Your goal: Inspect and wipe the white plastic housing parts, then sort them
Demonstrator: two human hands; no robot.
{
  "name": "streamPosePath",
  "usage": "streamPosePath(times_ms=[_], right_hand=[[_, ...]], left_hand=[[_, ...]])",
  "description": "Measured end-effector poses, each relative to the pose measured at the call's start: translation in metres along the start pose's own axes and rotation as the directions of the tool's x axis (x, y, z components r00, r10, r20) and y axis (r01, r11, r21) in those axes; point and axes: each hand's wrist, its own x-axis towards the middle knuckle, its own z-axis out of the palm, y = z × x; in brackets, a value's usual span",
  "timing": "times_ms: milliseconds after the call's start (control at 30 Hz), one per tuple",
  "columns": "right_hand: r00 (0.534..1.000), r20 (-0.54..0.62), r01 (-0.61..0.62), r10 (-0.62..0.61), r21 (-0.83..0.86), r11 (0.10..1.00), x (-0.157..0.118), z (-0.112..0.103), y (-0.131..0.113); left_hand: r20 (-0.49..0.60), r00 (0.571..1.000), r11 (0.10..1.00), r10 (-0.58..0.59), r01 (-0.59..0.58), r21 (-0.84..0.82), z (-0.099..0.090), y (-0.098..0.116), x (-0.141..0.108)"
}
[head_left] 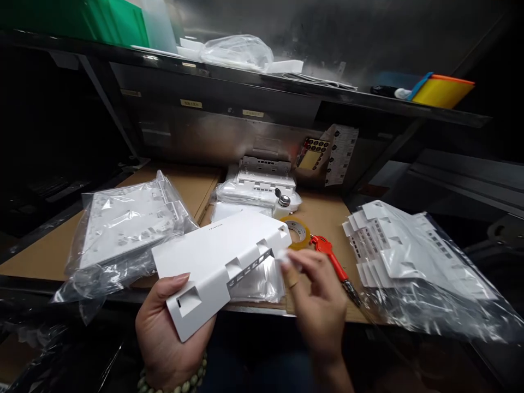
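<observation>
My left hand (174, 322), with a beaded bracelet at the wrist, grips a white plastic housing cover (213, 251) by its near left corner. The cover is tilted, with small dark lettering on its face and a row of port openings along one edge. At the far right end of that edge is my right hand (319, 297), its fingers pinched on a small white wad (283, 255), possibly cloth or paper; motion blurs it. Whether the wad touches the cover I cannot tell. Beneath the cover lie clear plastic bags (262, 281).
Bagged white covers lie left (126, 218) and right (409, 245). Further back sit stacked covers (266, 177) and a small metal-topped bottle (283, 204). A tape roll (298, 232) and a red-handled tool (331, 259) are near my right hand. A shelf (245, 76) crosses above.
</observation>
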Motion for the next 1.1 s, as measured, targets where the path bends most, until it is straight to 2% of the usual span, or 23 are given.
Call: streamPosePath(times_ms=[100,200,300,400,533,600,700,800,867,933,1000,1100], right_hand=[[0.997,0.069,0.039,-0.045,0.086,0.995,-0.022,0.024,-0.029],[0.994,0.076,0.072,-0.083,0.138,0.988,-0.028,0.038,-0.034],[0.992,0.065,0.106,-0.112,0.087,0.99,-0.024,0.039,-0.029],[0.996,0.022,0.083,-0.084,0.038,0.996,-0.021,0.035,-0.026],[0.989,0.084,0.115,-0.121,0.072,0.991,-0.021,0.034,-0.025],[0.992,0.065,0.11,-0.112,0.031,0.993,-0.019,0.032,-0.022],[0.996,-0.075,0.049,-0.049,-0.008,0.999,-0.015,0.023,-0.015],[0.969,-0.245,-0.02,0.023,0.013,1.0,-0.01,0.007,-0.006],[0.922,-0.36,-0.125,0.144,0.075,0.989,-0.008,-0.003,0.004],[0.845,-0.438,-0.23,0.308,0.222,0.947,-0.006,-0.012,0.016],[0.777,-0.436,-0.289,0.453,0.392,0.873,-0.005,-0.019,0.029],[0.743,-0.274,-0.407,0.61,0.54,0.737,-0.006,-0.023,0.044]], left_hand=[[0.011,1.0,0.999,0.02,-0.02,0.041,-0.002,-0.009,-0.003],[0.009,1.0,0.998,0.023,-0.023,0.061,-0.004,-0.015,-0.006],[0.022,0.999,0.998,0.03,-0.031,0.048,-0.003,-0.018,-0.007],[0.016,0.999,0.998,0.04,-0.041,0.045,-0.003,-0.018,-0.006],[0.004,1.0,1.0,0.004,-0.005,0.024,-0.003,-0.017,-0.004],[0.013,0.999,0.999,-0.03,0.03,0.014,-0.002,-0.016,-0.002],[0.034,0.994,0.995,-0.102,0.102,-0.012,0.0,-0.012,0.004],[0.09,0.976,0.977,-0.199,0.205,-0.064,-0.003,-0.009,0.014],[0.167,0.954,0.962,-0.25,0.264,-0.069,-0.008,-0.008,0.021],[0.295,0.918,0.956,-0.267,0.292,-0.043,-0.014,-0.008,0.029],[0.392,0.875,0.947,-0.285,0.32,-0.024,-0.02,-0.008,0.036],[0.441,0.825,0.925,-0.355,0.377,0.039,-0.027,-0.01,0.043]])
